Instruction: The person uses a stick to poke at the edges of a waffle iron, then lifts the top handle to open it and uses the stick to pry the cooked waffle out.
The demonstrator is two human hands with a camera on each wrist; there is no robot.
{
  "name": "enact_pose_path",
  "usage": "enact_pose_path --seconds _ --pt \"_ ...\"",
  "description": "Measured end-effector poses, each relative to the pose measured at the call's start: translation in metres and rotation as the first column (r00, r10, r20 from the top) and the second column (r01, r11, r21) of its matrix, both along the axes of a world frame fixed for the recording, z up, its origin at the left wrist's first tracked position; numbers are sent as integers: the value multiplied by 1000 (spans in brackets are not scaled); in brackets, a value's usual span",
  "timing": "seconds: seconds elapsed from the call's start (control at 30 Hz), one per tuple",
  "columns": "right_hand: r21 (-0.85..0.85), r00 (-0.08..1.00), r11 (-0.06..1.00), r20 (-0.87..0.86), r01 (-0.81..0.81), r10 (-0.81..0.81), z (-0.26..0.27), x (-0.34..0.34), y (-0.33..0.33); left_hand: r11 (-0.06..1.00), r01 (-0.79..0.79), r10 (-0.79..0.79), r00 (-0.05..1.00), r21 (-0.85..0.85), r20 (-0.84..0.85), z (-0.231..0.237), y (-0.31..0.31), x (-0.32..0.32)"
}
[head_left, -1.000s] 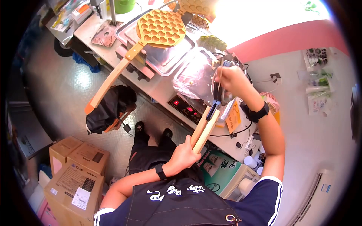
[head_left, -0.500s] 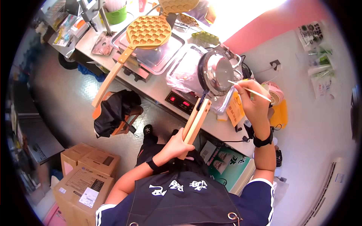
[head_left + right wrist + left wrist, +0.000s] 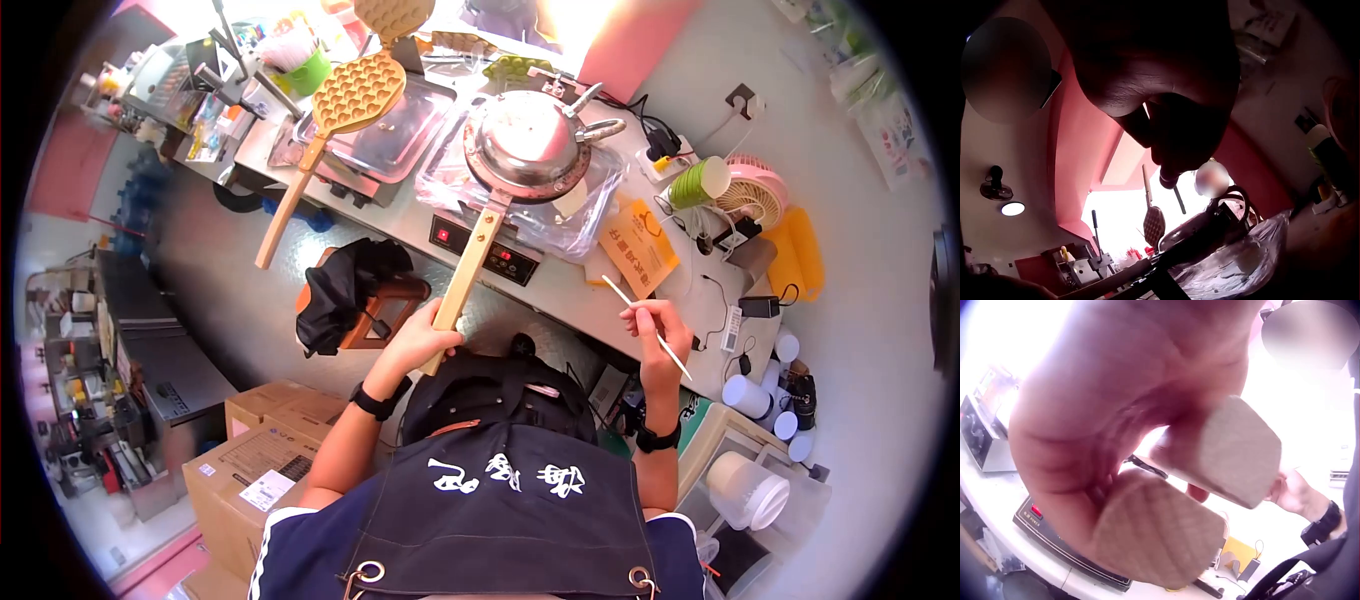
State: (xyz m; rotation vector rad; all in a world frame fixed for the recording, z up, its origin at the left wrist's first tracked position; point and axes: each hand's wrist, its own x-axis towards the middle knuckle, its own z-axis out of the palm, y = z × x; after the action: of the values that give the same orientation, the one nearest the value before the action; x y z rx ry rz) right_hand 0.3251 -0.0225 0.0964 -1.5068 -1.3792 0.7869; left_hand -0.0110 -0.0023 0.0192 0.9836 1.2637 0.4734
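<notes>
My left hand (image 3: 412,345) grips the wooden handles (image 3: 468,270) of a round hinged metal pan (image 3: 525,140). Seen from the left wrist, two thick handle ends (image 3: 1160,531) stick out of the curled fingers, slightly apart. The pan's shiny domed side faces up, over the induction cooker (image 3: 512,264) and a plastic-covered tray (image 3: 590,225). To the right, my right hand (image 3: 660,345) pinches a thin pale stick (image 3: 618,288) between thumb and fingers, away from the pan. In the right wrist view this hand (image 3: 1166,87) is dark, with the stick (image 3: 1180,201) pointing down.
A heart-patterned waffle pan (image 3: 358,92) lies open to the left, its handle jutting over the counter edge. An orange paper bag (image 3: 640,245), a green cup stack (image 3: 698,183) and a pink fan (image 3: 752,190) stand right. Cardboard boxes (image 3: 255,455) and a black-covered stool (image 3: 350,290) are below.
The metal pan has turned over from its edge so its dome faces up, its handles swinging with my left hand. My right hand has drawn back from the pan toward me, still pinching the stick.
</notes>
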Motion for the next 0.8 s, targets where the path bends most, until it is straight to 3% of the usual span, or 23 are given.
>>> enact_pose_path --seconds 0.07,0.1,0.2,0.33,0.4,0.47,0.53,0.6,0.8 --pt "9 986 998 -152 -64 64 -3 4 -9 993 -94 109 956 68 -271 9 -5 11" --pt "34 983 994 -150 -105 109 -5 6 -12 984 -101 149 919 146 -366 3 -9 13" --pt "111 950 973 -219 -204 224 -3 11 -16 963 -109 213 870 248 -445 -6 -13 14" --pt "182 895 915 -209 -361 394 2 15 -8 958 -180 251 902 223 -351 1 -15 14" --pt "160 889 910 -206 -382 410 3 18 -3 949 -167 268 874 266 -405 6 -15 22" --pt "156 894 913 -196 -378 404 1 19 0 925 -51 328 607 377 -724 27 -22 41" --pt "128 905 929 -215 -346 367 -2 20 1 840 199 409 378 504 -831 28 -33 56" --pt "98 915 945 -234 -313 328 -8 20 2 748 284 507 339 600 -793 10 -39 55" --pt "27 936 969 -253 -244 243 -28 19 4 733 319 466 409 601 -785 13 -38 50"
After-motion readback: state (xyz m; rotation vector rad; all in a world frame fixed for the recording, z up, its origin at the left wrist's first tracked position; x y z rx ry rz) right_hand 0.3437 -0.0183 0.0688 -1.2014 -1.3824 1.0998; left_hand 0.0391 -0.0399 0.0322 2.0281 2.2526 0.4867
